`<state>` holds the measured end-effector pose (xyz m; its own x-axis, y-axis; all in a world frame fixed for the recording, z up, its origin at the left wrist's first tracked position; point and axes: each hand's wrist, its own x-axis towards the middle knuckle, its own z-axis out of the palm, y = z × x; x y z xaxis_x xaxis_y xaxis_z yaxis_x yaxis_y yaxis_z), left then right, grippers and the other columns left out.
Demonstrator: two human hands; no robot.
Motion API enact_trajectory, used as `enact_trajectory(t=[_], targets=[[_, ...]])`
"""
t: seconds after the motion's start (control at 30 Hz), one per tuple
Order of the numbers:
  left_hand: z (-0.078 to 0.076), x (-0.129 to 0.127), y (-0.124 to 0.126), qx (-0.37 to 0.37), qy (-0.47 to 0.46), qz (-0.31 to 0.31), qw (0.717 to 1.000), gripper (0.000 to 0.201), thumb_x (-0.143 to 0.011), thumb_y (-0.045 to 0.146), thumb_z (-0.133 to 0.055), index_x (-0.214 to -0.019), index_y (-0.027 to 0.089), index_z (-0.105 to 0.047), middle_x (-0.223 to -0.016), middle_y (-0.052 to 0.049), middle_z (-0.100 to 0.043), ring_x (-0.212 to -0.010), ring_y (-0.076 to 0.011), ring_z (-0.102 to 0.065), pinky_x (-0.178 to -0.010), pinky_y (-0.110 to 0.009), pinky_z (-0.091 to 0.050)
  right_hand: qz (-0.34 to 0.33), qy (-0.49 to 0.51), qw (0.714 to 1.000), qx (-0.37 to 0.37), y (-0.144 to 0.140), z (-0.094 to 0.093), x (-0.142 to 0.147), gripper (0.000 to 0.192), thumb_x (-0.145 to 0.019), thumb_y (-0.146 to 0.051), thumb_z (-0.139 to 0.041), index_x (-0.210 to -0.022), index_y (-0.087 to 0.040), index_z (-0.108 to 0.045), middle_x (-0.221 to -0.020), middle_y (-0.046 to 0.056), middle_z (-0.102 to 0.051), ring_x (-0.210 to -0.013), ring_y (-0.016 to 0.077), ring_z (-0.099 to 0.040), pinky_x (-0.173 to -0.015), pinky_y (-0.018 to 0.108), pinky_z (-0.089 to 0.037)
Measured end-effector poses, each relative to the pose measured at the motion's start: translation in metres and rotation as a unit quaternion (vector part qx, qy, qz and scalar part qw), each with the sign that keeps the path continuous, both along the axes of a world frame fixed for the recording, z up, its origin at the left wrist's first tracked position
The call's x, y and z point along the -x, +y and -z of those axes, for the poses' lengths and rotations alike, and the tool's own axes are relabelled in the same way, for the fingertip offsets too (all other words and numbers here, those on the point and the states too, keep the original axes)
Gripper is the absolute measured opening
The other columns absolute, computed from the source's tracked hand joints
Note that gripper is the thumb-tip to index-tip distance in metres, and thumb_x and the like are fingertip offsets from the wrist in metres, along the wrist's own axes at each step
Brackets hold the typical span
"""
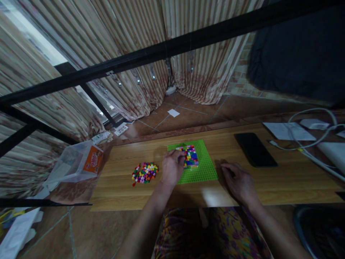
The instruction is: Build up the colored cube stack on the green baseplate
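A green studded baseplate (206,167) lies on the wooden table, with a square block of many-coloured toy bricks (192,157) built up on it. My left hand (172,166) is over the left side of that block, its fingers pinched together at the bricks; whatever is between the fingertips is hidden. Left of this hand lies a loose heap of small coloured bricks (145,172). My right hand (239,181) rests on the table to the right of the baseplate, fingers curled in, and what they may hold cannot be made out.
On the table's right side lie a black phone (255,149), a white sheet (288,131) and white cables (309,146). A clear plastic box (74,163) with an orange label stands past the left end. A dark metal rail (145,57) crosses beyond the table.
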<state>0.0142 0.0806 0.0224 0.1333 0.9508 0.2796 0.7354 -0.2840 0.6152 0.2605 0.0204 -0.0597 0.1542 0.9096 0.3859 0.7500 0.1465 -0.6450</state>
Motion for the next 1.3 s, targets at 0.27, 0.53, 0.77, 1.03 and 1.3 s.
enact_trajectory(t=[0.27,0.53,0.77,1.03,1.3], targets=[[0.003,-0.006,0.005,-0.014,0.056,0.009,0.998,0.014,-0.084,0.013,-0.062,-0.088,0.024,-0.071,-0.092,-0.001,-0.072,-0.090,-0.0174,-0.062,-0.090,-0.036,-0.044,-0.003,0.002,1.000,0.012,0.000,-0.002,0.000,0.032,-0.094,-0.043,-0.045,-0.096,-0.022,-0.069,-0.094,0.008,-0.070,-0.084,0.0236,-0.067,-0.076,0.037,-0.052],[0.006,-0.010,0.000,-0.034,0.115,-0.017,0.993,0.016,-0.084,0.012,-0.059,-0.091,0.022,-0.069,-0.090,-0.002,-0.074,-0.086,-0.0196,-0.063,-0.089,-0.038,-0.040,0.003,0.002,1.000,0.011,0.000,0.000,0.000,0.031,-0.094,-0.042,-0.046,-0.095,-0.021,-0.069,-0.096,0.008,-0.071,-0.086,0.0231,-0.067,-0.077,0.036,-0.051],[0.007,-0.006,-0.007,-0.040,0.077,-0.054,0.995,0.016,-0.085,0.012,-0.056,-0.092,0.021,-0.067,-0.089,-0.003,-0.072,-0.087,-0.0203,-0.063,-0.086,-0.037,-0.043,-0.004,0.001,1.000,-0.001,0.001,0.001,0.000,0.031,-0.094,-0.041,-0.045,-0.095,-0.020,-0.069,-0.096,0.009,-0.071,-0.087,0.0234,-0.067,-0.079,0.037,-0.051],[0.011,-0.005,0.007,-0.019,0.012,-0.108,0.994,0.036,-0.087,0.029,-0.057,-0.120,0.014,-0.057,-0.123,-0.015,-0.057,-0.118,-0.0270,-0.051,-0.103,-0.043,-0.041,0.007,-0.008,1.000,-0.004,0.001,0.002,0.000,0.032,-0.094,-0.042,-0.045,-0.095,-0.021,-0.069,-0.097,0.009,-0.071,-0.087,0.0232,-0.068,-0.077,0.036,-0.052],[0.024,-0.012,0.013,0.070,-0.072,-0.106,0.989,0.040,-0.087,0.032,-0.057,-0.124,0.015,-0.053,-0.122,-0.015,-0.061,-0.117,-0.0263,-0.055,-0.104,-0.043,-0.042,-0.004,-0.007,1.000,0.000,0.000,0.001,-0.001,0.032,-0.094,-0.042,-0.045,-0.096,-0.020,-0.069,-0.096,0.009,-0.071,-0.087,0.0234,-0.068,-0.077,0.036,-0.052]])
